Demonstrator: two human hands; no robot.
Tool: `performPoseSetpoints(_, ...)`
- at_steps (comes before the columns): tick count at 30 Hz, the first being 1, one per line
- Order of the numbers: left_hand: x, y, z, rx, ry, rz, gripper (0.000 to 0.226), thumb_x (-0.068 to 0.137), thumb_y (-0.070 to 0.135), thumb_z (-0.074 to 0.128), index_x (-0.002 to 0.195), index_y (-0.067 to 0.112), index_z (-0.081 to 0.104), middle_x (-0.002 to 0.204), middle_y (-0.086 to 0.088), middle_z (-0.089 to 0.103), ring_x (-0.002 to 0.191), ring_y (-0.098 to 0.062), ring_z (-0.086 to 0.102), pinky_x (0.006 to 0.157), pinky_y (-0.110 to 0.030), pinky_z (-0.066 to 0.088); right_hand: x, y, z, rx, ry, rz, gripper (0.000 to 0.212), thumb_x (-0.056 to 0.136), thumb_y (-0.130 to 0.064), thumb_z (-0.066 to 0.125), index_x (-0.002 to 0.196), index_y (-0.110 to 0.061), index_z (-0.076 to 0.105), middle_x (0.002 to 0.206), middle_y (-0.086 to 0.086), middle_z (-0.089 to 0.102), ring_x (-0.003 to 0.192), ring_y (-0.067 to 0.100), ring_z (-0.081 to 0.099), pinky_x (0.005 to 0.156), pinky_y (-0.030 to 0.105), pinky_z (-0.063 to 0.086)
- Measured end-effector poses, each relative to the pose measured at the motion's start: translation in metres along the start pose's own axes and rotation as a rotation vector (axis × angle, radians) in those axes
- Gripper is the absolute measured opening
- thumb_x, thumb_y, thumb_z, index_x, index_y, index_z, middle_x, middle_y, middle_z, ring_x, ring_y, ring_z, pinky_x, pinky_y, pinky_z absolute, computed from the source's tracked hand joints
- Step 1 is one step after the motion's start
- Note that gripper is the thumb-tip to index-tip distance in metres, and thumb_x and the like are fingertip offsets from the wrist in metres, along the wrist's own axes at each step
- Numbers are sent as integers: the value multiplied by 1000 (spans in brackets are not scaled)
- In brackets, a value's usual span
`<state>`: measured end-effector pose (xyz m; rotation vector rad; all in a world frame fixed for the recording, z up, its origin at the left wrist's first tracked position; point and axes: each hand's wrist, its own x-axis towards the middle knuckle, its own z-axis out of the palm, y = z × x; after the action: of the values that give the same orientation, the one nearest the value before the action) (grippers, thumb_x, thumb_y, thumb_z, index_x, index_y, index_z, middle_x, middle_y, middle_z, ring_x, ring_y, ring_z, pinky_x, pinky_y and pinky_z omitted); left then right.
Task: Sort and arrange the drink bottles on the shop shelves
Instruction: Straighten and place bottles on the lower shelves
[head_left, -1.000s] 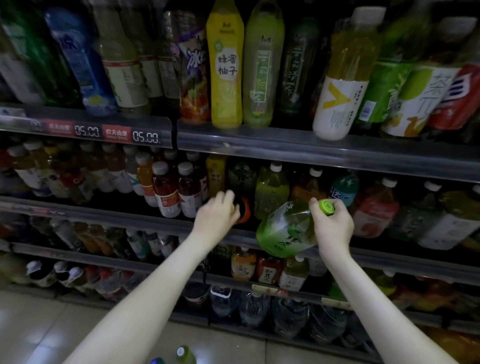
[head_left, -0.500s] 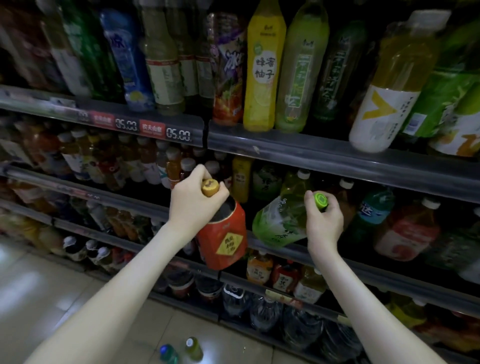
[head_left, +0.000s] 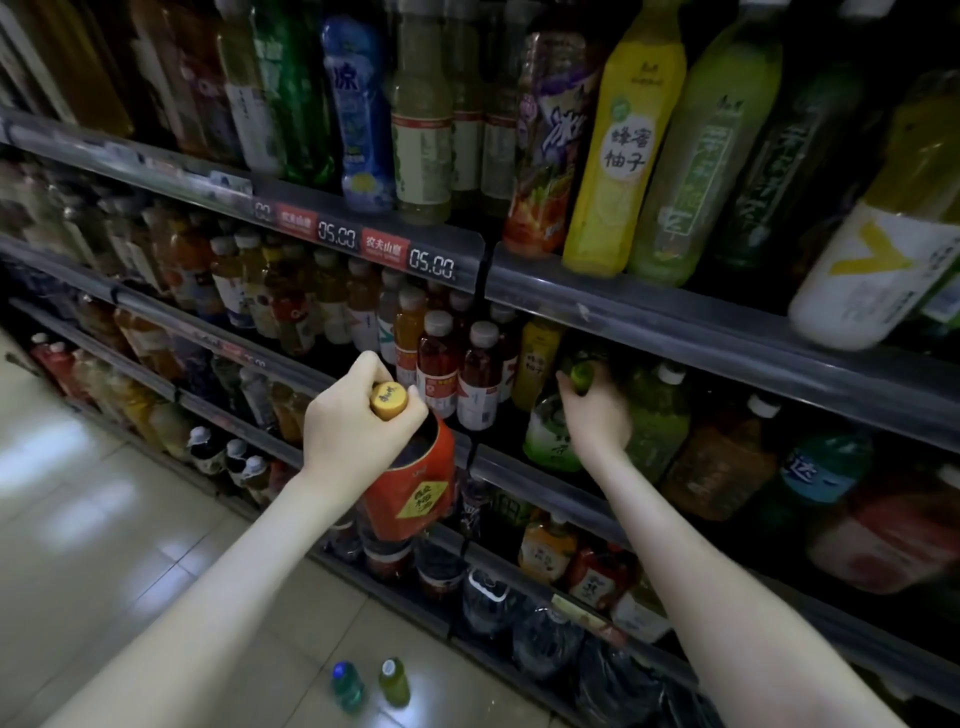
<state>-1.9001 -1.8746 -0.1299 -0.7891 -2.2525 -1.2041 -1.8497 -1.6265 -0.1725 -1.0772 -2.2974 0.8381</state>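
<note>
Red-labelled bottle (head_left: 410, 499) gripped at its neck by the left hand (head_left: 348, 423); right hand (head_left: 597, 415) clutches the green bottle (head_left: 550, 441)

One head-worn wide-angle view looks forward and down, close to the shelves (head_left: 675, 317) and floor (head_left: 104, 519).

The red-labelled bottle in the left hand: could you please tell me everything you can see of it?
The red-labelled bottle looks like plastic, with a dark shoulder, a yellow-orange cap bearing dark print, and a red wrap label carrying a yellow diamond with dark characters. It is capped and hangs roughly upright in front of the shelf edge, off the shelves. The left hand grips its neck below the cap; nothing else visibly touches it.
</note>
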Motion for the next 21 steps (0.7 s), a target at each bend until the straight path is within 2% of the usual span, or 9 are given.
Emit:
performPoseSetpoints(2,-3,-2,0,-8,-5,-14,33,83,21,68,70,14,38,54,4,38,50,-14,45,48,-26,32,10,-2,2,-175,7,-4,52,99,-46,42,140,-14,37,129,12,51,110,31,54,75,36,48)
performPoseSetpoints(4,-5,-2,1,-18,-7,-35,34,83,19,69,70,14,38,55,4,38,50,-13,44,49,-25,31,16,0,4,-296,17,-42,54,100,-43,42,146,-19,29,148,15,30,132,36,33,100,46,39)
performPoseSetpoints(5,-6,-2,1,-20,-8,-42,34,83,18,70,70,14,38,55,3,39,50,-13,44,49,-25,31,17,1,5,-308,-16,-81,56,99,-41,44,149,-24,24,151,15,23,136,37,26,105,48,34)
performPoseSetpoints(8,-8,-3,3,-27,-9,-56,34,82,19,70,70,12,39,55,1,40,51,-14,45,49,-24,31,7,11,14,-324,-228,-179,75,95,-38,55,152,-37,7,158,12,0,144,36,8,106,50,38)
performPoseSetpoints(10,-8,-3,4,-51,-12,-42,33,82,32,63,70,13,39,55,2,40,50,-14,45,48,-26,32,4,24,22,-462,-266,-240,87,93,-27,61,153,-37,-1,158,15,-10,146,37,0,105,47,41)
performPoseSetpoints(12,-8,-3,4,-68,-18,-13,34,80,42,54,70,14,38,54,3,39,50,-13,45,48,-27,33,8,33,27,-608,-204,-290,94,92,-10,60,152,-36,-8,158,18,-9,147,36,0,107,43,40)
performPoseSetpoints(14,-8,-5,2,-70,-19,10,34,80,43,53,70,14,38,54,4,39,51,-13,46,48,-24,32,13,34,29,-713,-171,-311,97,92,-2,58,152,-34,-11,158,19,-6,147,35,3,103,38,42)
performPoseSetpoints(18,-7,-6,1,-60,-36,25,34,83,20,69,69,13,38,55,4,40,56,-15,45,50,-18,31,24,19,23,-773,-226,-250,104,86,11,54,151,-34,-12,157,18,-6,145,36,6,97,38,48)
performPoseSetpoints(21,-6,-6,-3,-55,-50,45,32,81,22,67,69,13,38,55,4,39,58,-17,45,50,-18,32,29,13,17,-800,-232,-279,100,84,13,52,153,-31,-5,155,20,2,142,37,10,101,39,42)
